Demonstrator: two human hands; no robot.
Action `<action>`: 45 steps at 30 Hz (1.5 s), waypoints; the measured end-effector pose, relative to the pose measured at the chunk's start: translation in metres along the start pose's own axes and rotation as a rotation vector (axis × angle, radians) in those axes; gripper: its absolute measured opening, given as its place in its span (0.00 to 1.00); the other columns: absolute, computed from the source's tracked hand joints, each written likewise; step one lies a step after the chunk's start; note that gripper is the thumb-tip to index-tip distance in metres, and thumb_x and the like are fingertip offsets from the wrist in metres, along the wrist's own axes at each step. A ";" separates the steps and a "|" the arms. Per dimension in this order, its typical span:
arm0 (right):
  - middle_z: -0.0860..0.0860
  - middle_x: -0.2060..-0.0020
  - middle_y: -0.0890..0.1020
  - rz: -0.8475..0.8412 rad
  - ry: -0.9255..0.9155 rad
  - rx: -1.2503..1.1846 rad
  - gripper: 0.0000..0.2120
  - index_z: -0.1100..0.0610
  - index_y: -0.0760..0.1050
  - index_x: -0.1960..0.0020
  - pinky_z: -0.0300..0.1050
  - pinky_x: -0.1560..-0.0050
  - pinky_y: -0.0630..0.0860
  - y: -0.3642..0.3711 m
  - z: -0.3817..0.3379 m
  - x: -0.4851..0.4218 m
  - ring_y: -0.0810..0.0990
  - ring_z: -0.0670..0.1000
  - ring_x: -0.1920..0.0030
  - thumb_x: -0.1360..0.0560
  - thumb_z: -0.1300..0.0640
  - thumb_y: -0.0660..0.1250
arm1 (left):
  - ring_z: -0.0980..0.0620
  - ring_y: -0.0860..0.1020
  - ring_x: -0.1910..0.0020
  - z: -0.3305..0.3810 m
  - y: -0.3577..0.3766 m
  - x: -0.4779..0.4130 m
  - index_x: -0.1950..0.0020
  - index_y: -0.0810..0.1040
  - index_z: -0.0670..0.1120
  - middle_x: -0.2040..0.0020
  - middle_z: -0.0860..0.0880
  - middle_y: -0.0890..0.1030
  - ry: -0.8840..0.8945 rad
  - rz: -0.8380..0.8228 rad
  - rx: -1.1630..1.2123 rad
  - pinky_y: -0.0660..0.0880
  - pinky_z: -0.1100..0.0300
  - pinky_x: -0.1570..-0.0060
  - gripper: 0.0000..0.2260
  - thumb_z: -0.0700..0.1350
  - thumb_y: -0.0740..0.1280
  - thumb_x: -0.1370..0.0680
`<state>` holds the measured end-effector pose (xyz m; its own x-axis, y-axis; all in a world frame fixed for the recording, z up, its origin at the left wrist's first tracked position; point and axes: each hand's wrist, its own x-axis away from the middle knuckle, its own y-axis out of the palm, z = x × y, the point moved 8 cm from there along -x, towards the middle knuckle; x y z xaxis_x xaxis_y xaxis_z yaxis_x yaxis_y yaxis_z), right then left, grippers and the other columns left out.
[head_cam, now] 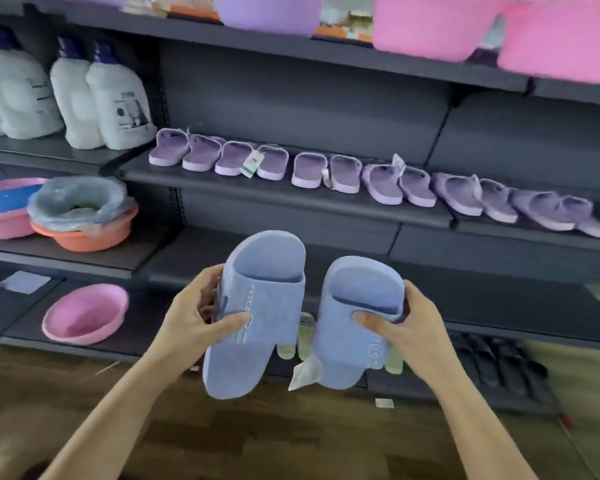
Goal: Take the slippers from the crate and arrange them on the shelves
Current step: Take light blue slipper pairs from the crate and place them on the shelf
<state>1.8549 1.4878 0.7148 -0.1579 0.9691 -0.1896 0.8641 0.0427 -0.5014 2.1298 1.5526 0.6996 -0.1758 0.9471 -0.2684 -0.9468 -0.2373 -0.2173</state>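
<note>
With the left hand (191,315) and right hand (418,327) each gripping one periwinkle foam slide slipper (257,306), the pair seems mid-carry, probably needing setting side by side below the dark metal shelf (284,195) of lilac slippers (361,178).

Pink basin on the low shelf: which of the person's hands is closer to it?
Left. The left hand, gripping one blue slipper, is just right of the pink basin; the right hand grips the other slipper, farther right.
</note>
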 end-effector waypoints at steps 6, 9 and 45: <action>0.44 0.58 0.79 0.129 0.053 0.047 0.19 0.50 0.71 0.52 0.45 0.59 0.76 -0.096 0.049 0.004 0.78 0.48 0.57 0.36 0.50 0.77 | 0.55 0.80 0.49 0.010 0.110 -0.022 0.42 0.72 0.55 0.49 0.57 0.81 -0.005 -0.133 0.044 0.79 0.64 0.57 0.30 0.58 0.73 0.42; 0.44 0.58 0.78 0.191 0.078 0.063 0.19 0.49 0.70 0.53 0.44 0.60 0.76 -0.133 0.073 0.006 0.78 0.47 0.57 0.36 0.49 0.76 | 0.53 0.80 0.48 0.014 0.155 -0.037 0.42 0.72 0.55 0.48 0.57 0.81 -0.018 -0.208 0.043 0.80 0.59 0.54 0.30 0.58 0.73 0.42; 0.48 0.50 0.80 0.446 0.275 -0.022 0.24 0.53 0.73 0.44 0.49 0.52 0.79 -0.450 0.319 -0.145 0.79 0.52 0.50 0.36 0.51 0.77 | 0.56 0.80 0.48 0.047 0.580 -0.254 0.41 0.75 0.52 0.47 0.55 0.82 -0.005 -0.476 0.234 0.77 0.66 0.54 0.29 0.52 0.74 0.42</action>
<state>1.3371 1.2504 0.6989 0.3567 0.9220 -0.1506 0.8290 -0.3867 -0.4039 1.6131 1.1843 0.6859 0.2869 0.9397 -0.1862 -0.9570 0.2727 -0.0988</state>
